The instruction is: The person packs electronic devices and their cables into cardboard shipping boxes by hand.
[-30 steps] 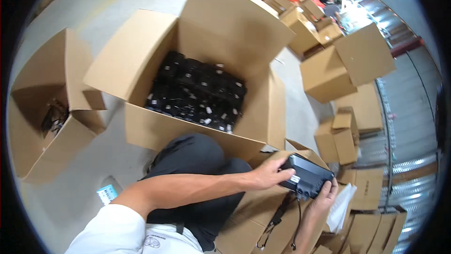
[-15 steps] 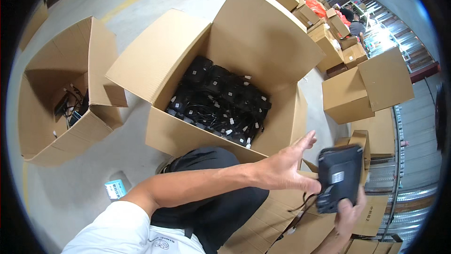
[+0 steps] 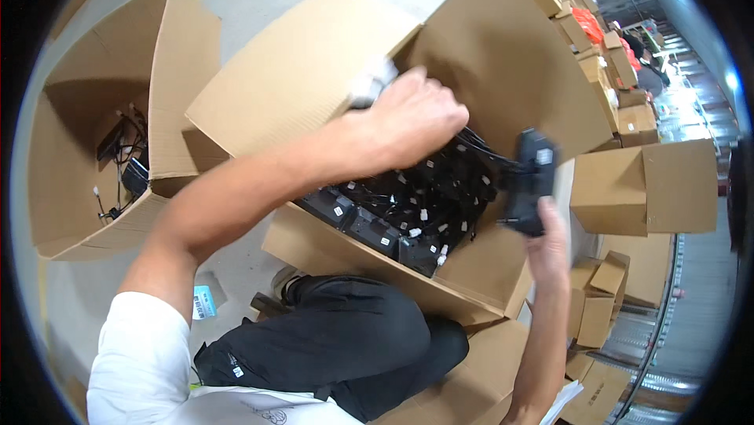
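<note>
Over the large open carton (image 3: 290,225), my right hand (image 3: 551,240) grips a flat black device (image 3: 531,177) with a small white label. Its black cable (image 3: 481,144) runs across to my left hand (image 3: 416,119), whose fingers are closed round it. A blurred white piece (image 3: 375,86) sticks out beyond my left fist; I cannot make out its kind. Below my hands, the carton holds several similar black devices (image 3: 373,230) with tangled black cables and white plugs. My left forearm hides part of them.
On the left stands another open carton (image 3: 184,87) with a few black devices and cables (image 3: 133,174). A small blue-and-white box (image 3: 203,302) lies on the floor. More cartons (image 3: 609,189) stand on the right, and a flattened cardboard sheet (image 3: 479,370) lies by my legs.
The black device has moved left and up over the large carton in my right hand. My left hand has closed on its cable, drawing it out to the left. The view has shifted.
</note>
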A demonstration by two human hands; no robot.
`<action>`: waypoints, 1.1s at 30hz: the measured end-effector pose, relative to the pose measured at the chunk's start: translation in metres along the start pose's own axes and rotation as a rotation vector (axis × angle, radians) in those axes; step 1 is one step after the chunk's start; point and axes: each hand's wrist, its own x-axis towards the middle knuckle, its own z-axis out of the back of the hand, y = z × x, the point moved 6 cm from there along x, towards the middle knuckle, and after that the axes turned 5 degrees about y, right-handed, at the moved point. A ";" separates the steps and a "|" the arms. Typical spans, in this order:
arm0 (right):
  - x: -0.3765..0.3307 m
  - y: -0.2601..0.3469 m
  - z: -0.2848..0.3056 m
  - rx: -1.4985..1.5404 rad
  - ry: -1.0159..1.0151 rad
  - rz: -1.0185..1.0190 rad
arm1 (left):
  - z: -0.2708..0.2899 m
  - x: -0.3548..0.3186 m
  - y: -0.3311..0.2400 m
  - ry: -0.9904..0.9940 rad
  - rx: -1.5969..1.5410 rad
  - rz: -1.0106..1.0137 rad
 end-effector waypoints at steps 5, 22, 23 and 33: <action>0.071 -0.174 -0.075 -0.005 0.217 -0.555 | -0.026 0.052 0.035 -0.223 0.412 0.005; 0.139 -0.286 -0.235 -0.168 0.378 -0.566 | -0.093 0.060 0.077 -0.326 0.251 0.149; 0.140 -0.284 -0.233 -0.161 0.369 -0.566 | -0.094 0.061 0.077 -0.321 0.243 0.146; 0.141 -0.252 -0.213 -0.549 0.429 -0.580 | -0.096 0.065 0.082 -0.276 0.173 0.162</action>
